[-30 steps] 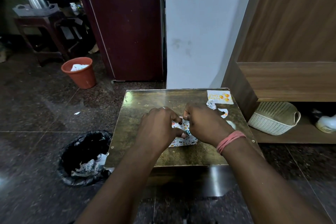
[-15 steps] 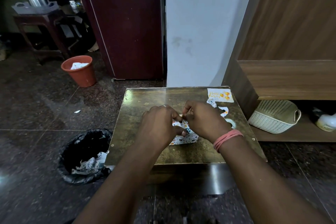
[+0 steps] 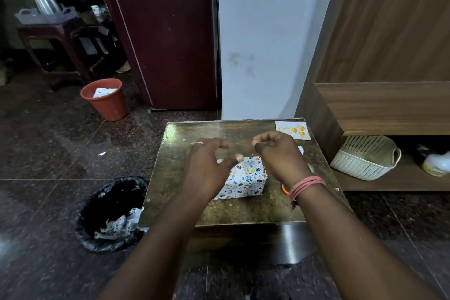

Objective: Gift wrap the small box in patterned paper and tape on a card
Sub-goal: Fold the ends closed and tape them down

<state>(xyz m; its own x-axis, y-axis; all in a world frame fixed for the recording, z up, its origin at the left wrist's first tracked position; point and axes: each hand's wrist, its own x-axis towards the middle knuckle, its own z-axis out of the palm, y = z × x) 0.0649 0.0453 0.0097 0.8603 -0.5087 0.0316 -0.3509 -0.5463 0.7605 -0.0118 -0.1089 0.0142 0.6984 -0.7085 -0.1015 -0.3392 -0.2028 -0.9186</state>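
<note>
On the floor at far left, an orange bucket (image 3: 105, 98) and a black-lined bin (image 3: 109, 214) beside the small table (image 3: 243, 212). Left hand (image 3: 207, 165) hovers just over the wrapped box (image 3: 246, 178) at table centre, fingers curled, motion-blurred, grasp unclear. Right hand (image 3: 280, 153) raised, fingertips pinched together, contents unclear; card (image 3: 293, 130) at far right corner, wicker basket (image 3: 365, 157) beyond.
</note>
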